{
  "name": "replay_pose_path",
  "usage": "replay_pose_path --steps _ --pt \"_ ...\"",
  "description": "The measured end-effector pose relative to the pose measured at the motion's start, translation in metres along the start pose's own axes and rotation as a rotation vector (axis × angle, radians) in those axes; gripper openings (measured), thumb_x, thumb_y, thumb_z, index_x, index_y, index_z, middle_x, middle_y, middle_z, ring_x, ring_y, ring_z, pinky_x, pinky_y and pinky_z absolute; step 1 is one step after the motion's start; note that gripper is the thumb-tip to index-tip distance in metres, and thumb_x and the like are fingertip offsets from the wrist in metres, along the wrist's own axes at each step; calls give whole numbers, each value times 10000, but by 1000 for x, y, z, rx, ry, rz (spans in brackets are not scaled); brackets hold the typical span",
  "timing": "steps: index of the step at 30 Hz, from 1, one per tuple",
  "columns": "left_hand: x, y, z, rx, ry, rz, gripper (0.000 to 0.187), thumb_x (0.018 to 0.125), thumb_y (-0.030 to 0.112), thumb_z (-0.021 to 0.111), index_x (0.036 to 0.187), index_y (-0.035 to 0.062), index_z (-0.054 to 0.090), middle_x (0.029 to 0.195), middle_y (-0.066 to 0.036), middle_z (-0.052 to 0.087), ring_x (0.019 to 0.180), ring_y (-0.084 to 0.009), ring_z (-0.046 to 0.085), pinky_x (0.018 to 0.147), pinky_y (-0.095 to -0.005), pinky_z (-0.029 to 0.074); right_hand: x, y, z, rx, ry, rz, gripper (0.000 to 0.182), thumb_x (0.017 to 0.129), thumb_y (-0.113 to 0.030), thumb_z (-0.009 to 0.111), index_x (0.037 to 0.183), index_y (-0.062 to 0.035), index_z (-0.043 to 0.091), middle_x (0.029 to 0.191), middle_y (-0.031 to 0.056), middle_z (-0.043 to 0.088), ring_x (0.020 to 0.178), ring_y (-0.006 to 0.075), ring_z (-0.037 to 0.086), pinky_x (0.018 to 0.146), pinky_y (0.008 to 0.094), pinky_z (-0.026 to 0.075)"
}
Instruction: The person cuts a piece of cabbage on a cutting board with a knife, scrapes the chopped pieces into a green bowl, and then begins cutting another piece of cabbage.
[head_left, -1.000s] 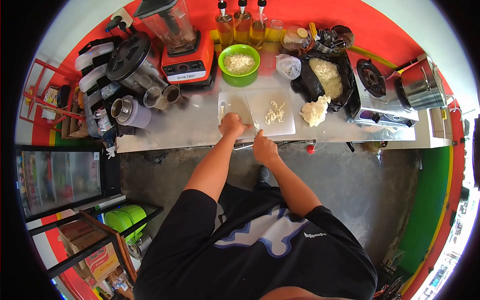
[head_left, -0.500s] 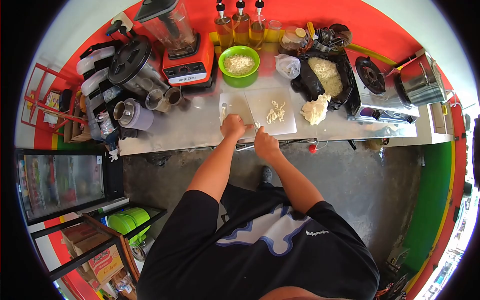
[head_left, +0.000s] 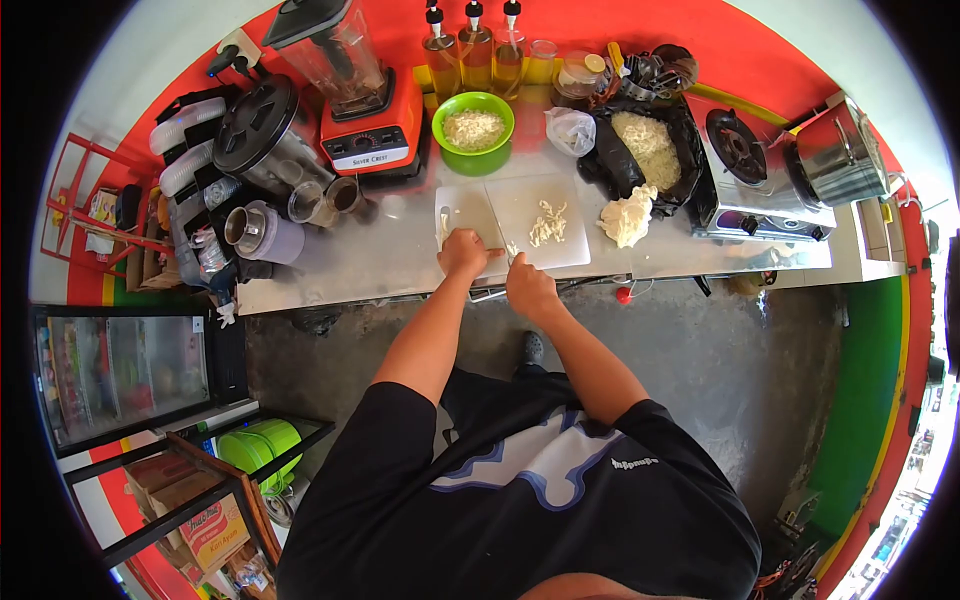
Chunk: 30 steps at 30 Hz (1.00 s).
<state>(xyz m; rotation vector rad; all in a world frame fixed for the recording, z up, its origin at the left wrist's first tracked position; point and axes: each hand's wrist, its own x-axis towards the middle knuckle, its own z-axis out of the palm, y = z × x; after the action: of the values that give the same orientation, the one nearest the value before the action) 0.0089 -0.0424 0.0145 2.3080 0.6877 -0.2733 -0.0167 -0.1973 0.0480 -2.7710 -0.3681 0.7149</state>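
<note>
A white cutting board (head_left: 566, 222) lies near the front edge of the steel counter. On its right half is a small heap of pale chopped strips (head_left: 548, 224). My right hand (head_left: 531, 287) is closed around the handle of a knife (head_left: 503, 232), whose blade runs up across the middle of the board. Just left of the blade, my left hand (head_left: 466, 254) rests on the board with fingers curled in and thumb towards the knife. Whatever lies under those fingers is hidden. A pale sliver (head_left: 445, 226) sits by the board's left edge.
Behind the board stands a green bowl (head_left: 473, 144) of pale chopped pieces. To the right are a crumpled cream-coloured bundle (head_left: 629, 217), a black bag (head_left: 690, 165) of shredded pale food and a gas stove (head_left: 765, 213). A red blender (head_left: 372, 140) stands back left.
The whole view has shifted slightly to the left. Both hands and the knife keep nearly the same place on the board; the chopped strips look unchanged.
</note>
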Motion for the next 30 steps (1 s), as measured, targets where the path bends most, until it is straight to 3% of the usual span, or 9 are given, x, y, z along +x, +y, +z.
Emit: replay_pose_path --steps 4,11,13,23,25,30 --pt "-5 5 -5 55 -19 -23 438 582 420 965 728 113 689 801 -24 741 829 -228 705 785 -407 503 -9 -1 2 15 -40 21 245 957 -138 529 1129 16 451 1021 269 715 991 406 720 840 472 587" --pt "-1 1 2 69 45 -36 455 569 450 965 734 127 689 895 -20 731 945 -227 690 847 -418 480 5 -2 -3 -26 7 -29 254 949 -130 537 1132 21 446 1035 277 713 981 420 718 844 483 584" --pt "-5 5 -2 70 45 -38 458 570 452 964 739 125 691 913 -22 725 958 -232 685 855 -425 472 2 0 -4 35 -40 -12 303 927 -112 551 1153 46 425 1013 315 694 965 461 702 852 514 567" --pt "-13 -6 9 46 175 136 463 579 442 946 698 116 639 878 -29 635 911 -254 637 794 -448 442 6 1 0 22 10 -32 268 928 -112 544 1131 29 439 1019 312 694 976 470 695 846 532 565" --pt "-11 -7 10 47 201 160 472 579 453 942 707 115 638 868 -25 628 910 -250 634 787 -441 447 1 1 -6 -55 -23 -32 286 943 -122 551 1151 41 441 1003 276 715 954 418 725 809 470 597" --pt "-19 -16 21 17 337 267 421 595 415 932 748 140 653 815 11 588 922 -226 583 822 -421 391 -7 3 7 -15 -27 13 274 944 -121 552 1142 33 442 1018 275 714 959 411 726 814 466 598"
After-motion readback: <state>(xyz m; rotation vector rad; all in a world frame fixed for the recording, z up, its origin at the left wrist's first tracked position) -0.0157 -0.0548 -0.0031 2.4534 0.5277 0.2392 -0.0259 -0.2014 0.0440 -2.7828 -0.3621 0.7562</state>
